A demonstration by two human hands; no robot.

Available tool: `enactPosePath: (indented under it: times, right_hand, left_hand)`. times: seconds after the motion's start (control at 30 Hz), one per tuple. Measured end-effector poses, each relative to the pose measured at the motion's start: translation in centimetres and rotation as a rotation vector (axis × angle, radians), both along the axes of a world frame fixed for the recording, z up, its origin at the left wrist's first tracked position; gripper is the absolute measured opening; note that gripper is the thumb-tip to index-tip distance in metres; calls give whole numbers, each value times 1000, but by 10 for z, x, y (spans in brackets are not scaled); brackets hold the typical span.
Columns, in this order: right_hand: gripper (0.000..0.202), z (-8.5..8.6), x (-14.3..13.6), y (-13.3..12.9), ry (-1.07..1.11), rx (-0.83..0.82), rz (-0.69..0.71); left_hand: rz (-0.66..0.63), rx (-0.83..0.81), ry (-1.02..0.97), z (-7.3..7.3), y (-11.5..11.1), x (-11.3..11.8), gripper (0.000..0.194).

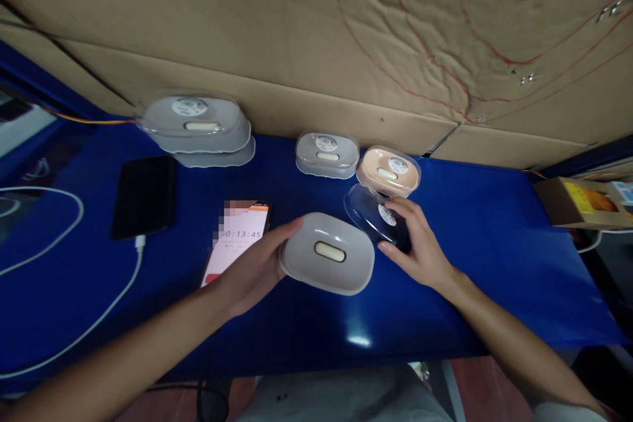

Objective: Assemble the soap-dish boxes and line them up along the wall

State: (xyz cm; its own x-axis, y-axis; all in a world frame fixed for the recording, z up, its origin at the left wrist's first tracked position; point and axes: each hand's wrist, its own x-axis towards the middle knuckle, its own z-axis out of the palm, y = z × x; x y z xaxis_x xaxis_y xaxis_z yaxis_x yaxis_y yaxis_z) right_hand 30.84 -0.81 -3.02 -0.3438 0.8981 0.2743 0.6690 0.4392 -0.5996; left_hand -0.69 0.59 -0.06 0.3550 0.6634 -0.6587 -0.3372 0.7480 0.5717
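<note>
My left hand (262, 264) grips a grey oval dish (309, 265) by its left side, thumb on the rim. A cream oblong piece (330, 251) sits in the middle of that dish. My right hand (420, 244) holds a clear plastic lid (363, 208) with a round white label, just right of the dish and apart from it. Behind the lid stands a peach dish with a clear cover (380, 168), and left of that a grey covered dish (316, 161).
At the back left stand stacked grey covered dishes (227, 115). A lit phone showing a timer (242, 234) lies beside my left forearm, with a dark phone (144, 196) and white cable (133, 283) further left. A cardboard box (568, 201) is at the right; a cardboard wall (237, 26) rises behind.
</note>
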Motion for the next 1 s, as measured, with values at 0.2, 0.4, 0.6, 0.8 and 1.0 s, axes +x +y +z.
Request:
enactPosePath:
  times: [0.2,0.4,0.6,0.8,1.0]
  right_hand:
    - [81,6,-8,-15,-12,-13,267]
    - [80,11,-20,-21,-106,85,415]
    - [79,6,-24,-21,-134,167,383]
    - [83,1,-24,-20,-192,250,394]
    - [85,-2,-25,-20,-200,219,400]
  left_hand:
    - [-203,171,-101,-11,-8,3,54]
    - [-224,184,-103,-15,-12,4,58]
    - [-204,136,-116,-15,-14,4,57]
    - [-156,88,-135,-13,-12,7,50]
    - [-89,105,-84,-13,-9,5,49]
